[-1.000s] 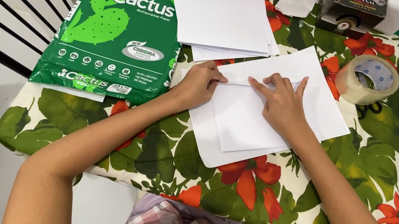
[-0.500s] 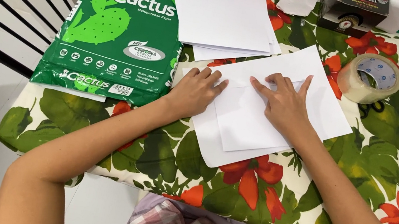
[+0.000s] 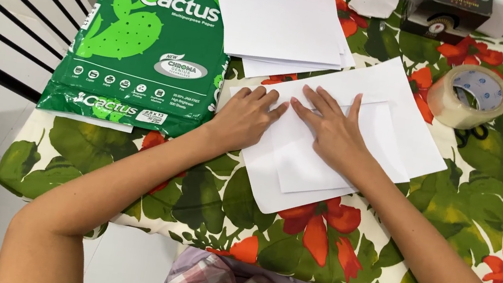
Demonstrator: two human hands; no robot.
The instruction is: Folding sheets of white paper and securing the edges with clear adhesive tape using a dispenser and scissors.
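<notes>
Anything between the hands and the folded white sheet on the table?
Nothing visible. The left hand and the right hand both lie flat on the folded sheet, in direct contact. The tape roll, the green paper pack and the paper stack lie off to the sides.

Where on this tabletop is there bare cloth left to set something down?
Bare floral cloth runs along the near edge, between the green paper ream and the folded sheets under the left hand and right hand. Another patch lies near right, below the tape roll. The far side is crowded with paper stacks and a box.
</notes>
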